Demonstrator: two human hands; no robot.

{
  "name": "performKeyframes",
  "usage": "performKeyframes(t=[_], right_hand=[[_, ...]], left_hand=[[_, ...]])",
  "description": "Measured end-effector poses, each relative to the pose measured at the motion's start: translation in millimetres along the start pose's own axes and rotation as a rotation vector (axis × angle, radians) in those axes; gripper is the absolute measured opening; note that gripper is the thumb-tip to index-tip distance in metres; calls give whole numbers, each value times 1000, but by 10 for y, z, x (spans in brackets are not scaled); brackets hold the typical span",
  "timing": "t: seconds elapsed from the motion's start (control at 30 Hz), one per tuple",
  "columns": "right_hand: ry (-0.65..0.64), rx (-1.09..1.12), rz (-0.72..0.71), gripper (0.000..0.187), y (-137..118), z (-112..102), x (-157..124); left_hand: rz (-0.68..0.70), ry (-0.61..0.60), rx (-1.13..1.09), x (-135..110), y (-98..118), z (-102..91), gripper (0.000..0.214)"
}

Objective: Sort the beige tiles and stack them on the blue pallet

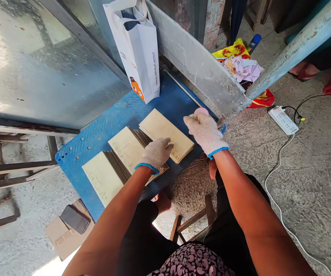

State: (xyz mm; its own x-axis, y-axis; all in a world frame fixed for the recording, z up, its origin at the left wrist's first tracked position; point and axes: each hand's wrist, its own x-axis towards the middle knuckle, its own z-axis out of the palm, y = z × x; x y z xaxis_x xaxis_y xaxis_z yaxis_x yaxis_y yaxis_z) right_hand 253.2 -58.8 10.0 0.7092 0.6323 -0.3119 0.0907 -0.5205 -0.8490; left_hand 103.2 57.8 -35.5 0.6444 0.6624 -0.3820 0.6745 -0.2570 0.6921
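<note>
Three stacks of thin, cream-coloured rectangular sheets lie on a blue board: a left stack (99, 178), a middle stack (128, 147) and a right stack (165, 132). The left and middle stacks fan out at their sides. My left hand (156, 152), in a white knit glove with a blue cuff, reaches over the middle stack. Its fingertips are bent together above the near face of the right stack; what they pinch is hidden. Just right of that stack, my gloved right hand (204, 130) is closed. A pink round thing (201, 111) shows behind its knuckles, partly covered.
On the blue board (76, 143) stands a white paper bag (142, 57). A grey metal panel (200, 61) and a pole (294, 50) border it. A power strip (283, 119) with a cable lies on the floor at right. A phone (75, 219) rests on cardboard at lower left.
</note>
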Motion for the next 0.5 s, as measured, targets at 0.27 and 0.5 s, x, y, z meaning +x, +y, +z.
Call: performKeyframes(t=[0.27,0.5], right_hand=[[33,3,-8,32,11,12,47],[20,-30,-35,37,71,-5,125]], left_hand=[[458,-205,296,586,222,284,15],[487,-199,413,733,57,317,18]])
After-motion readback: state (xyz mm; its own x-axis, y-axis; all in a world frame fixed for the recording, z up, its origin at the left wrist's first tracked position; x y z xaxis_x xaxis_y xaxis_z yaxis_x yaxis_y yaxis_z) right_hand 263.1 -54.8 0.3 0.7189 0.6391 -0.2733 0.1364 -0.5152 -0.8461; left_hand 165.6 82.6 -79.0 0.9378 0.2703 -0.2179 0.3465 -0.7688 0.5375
